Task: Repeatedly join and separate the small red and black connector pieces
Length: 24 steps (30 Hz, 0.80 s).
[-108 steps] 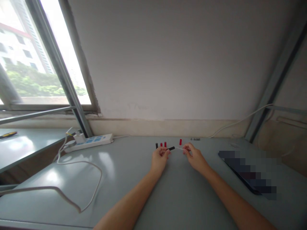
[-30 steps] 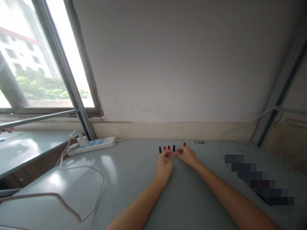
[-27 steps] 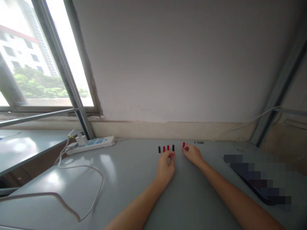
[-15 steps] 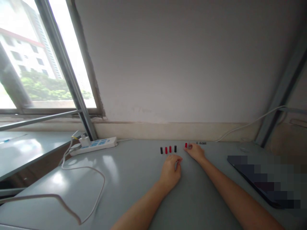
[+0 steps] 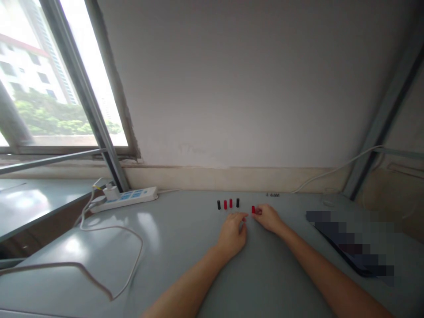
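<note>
Two black cylinders, one on the left point(image 5: 219, 205) and one on the right point(image 5: 237, 202), stand upright with two red cylinders point(image 5: 225, 204) point(image 5: 231, 203) between them on the grey table point(image 5: 179, 265). Just in front of this row is my left hand point(image 5: 233, 234), its fingers curled together; a small bit of red shows at the fingertips, too small to name. My right hand point(image 5: 267, 217) pinches another red cylinder point(image 5: 253, 209) to the right of the row.
A white power strip point(image 5: 132, 198) with plugs and a looping white cable point(image 5: 141, 247) lies at the left. Several small dark pieces point(image 5: 273, 194) sit near the wall. A dark flat object point(image 5: 344, 243), partly pixelated, lies at the right.
My right hand has come nearer to me and to my left hand with the red cylinder. The whole view has shifted slightly. The standing row keeps its arrangement.
</note>
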Each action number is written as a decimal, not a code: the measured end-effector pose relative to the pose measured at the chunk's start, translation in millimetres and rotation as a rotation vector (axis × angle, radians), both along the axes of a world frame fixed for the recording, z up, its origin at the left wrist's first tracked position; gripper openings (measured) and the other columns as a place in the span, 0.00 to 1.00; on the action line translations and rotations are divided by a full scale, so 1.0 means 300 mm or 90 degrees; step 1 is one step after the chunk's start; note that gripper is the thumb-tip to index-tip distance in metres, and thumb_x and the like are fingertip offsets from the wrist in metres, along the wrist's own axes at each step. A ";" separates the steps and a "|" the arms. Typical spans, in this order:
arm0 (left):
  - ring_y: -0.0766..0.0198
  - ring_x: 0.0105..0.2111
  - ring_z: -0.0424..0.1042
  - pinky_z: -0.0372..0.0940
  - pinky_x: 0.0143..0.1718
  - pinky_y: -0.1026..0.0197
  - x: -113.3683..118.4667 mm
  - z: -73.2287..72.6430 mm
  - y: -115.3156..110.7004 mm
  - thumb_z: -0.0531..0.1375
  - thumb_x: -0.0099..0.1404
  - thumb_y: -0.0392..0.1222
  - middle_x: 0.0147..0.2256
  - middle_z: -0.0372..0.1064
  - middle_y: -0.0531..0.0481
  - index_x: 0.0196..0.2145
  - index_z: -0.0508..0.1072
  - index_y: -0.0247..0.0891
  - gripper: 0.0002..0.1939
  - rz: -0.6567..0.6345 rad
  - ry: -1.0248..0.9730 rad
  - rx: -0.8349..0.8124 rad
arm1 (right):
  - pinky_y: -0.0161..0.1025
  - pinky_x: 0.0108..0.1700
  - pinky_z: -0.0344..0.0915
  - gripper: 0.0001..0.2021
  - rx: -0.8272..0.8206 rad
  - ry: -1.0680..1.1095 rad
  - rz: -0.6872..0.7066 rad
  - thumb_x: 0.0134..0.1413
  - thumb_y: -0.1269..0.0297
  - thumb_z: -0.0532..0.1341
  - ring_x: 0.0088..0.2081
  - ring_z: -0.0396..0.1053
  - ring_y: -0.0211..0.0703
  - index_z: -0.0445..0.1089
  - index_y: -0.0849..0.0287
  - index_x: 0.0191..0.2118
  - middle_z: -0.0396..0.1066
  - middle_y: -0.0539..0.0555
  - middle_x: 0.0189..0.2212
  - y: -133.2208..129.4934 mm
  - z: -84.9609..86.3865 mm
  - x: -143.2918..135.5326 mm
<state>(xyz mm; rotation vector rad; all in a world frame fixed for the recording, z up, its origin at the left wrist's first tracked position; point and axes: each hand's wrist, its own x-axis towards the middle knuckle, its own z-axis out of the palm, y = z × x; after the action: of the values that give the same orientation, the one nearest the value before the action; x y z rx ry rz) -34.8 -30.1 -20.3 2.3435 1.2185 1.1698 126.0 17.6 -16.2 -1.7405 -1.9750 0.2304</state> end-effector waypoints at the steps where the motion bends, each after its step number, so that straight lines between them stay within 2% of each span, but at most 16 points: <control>1: 0.60 0.40 0.65 0.60 0.45 0.55 -0.002 -0.002 0.002 0.50 0.53 0.28 0.37 0.68 0.46 0.45 0.66 0.35 0.21 0.000 0.006 -0.003 | 0.33 0.27 0.58 0.05 -0.016 0.004 0.022 0.45 0.66 0.58 0.27 0.68 0.40 0.68 0.59 0.23 0.72 0.53 0.23 -0.020 0.007 -0.002; 4: 0.59 0.43 0.64 0.59 0.48 0.54 -0.010 -0.005 0.012 0.50 0.55 0.30 0.41 0.68 0.45 0.50 0.62 0.36 0.24 -0.005 0.024 -0.008 | 0.33 0.26 0.57 0.04 -0.006 -0.058 0.091 0.43 0.67 0.59 0.25 0.67 0.40 0.68 0.58 0.23 0.71 0.52 0.21 -0.073 0.033 -0.021; 7: 0.58 0.45 0.64 0.59 0.47 0.55 -0.018 -0.004 0.020 0.51 0.56 0.32 0.43 0.67 0.44 0.50 0.63 0.36 0.22 -0.017 0.034 -0.013 | 0.35 0.30 0.58 0.03 0.089 -0.136 0.131 0.44 0.70 0.59 0.28 0.67 0.42 0.69 0.57 0.25 0.71 0.53 0.24 -0.104 0.054 -0.051; 10: 0.60 0.41 0.66 0.61 0.45 0.57 -0.022 0.007 0.025 0.51 0.56 0.33 0.40 0.70 0.46 0.44 0.68 0.37 0.17 0.003 0.030 -0.033 | 0.37 0.35 0.59 0.05 0.166 -0.164 0.187 0.46 0.71 0.57 0.33 0.67 0.43 0.70 0.57 0.28 0.71 0.54 0.27 -0.116 0.066 -0.074; 14: 0.62 0.33 0.69 0.63 0.38 0.59 -0.026 0.028 0.024 0.51 0.58 0.35 0.33 0.72 0.48 0.35 0.73 0.37 0.11 0.056 0.019 -0.045 | 0.37 0.36 0.59 0.08 0.182 -0.166 0.234 0.51 0.67 0.55 0.33 0.66 0.43 0.71 0.57 0.28 0.70 0.54 0.27 -0.117 0.076 -0.076; 17: 0.62 0.31 0.69 0.63 0.36 0.60 -0.028 0.035 0.022 0.51 0.59 0.37 0.34 0.72 0.47 0.35 0.73 0.36 0.11 0.087 -0.008 -0.026 | 0.37 0.37 0.60 0.10 0.154 -0.186 0.200 0.53 0.64 0.53 0.34 0.66 0.43 0.72 0.58 0.31 0.71 0.55 0.28 -0.112 0.081 -0.063; 24: 0.66 0.28 0.68 0.62 0.33 0.63 -0.025 0.046 0.019 0.52 0.60 0.38 0.33 0.73 0.48 0.36 0.71 0.35 0.10 0.125 -0.112 0.004 | 0.36 0.40 0.59 0.12 0.072 -0.210 0.101 0.53 0.69 0.52 0.38 0.67 0.44 0.71 0.59 0.39 0.72 0.57 0.34 -0.102 0.082 -0.035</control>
<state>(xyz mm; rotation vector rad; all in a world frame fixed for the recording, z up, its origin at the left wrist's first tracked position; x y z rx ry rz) -42.2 -24.4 -6.4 2.1100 1.4056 1.4110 115.4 -13.2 8.3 -1.6322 -2.3136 -0.1229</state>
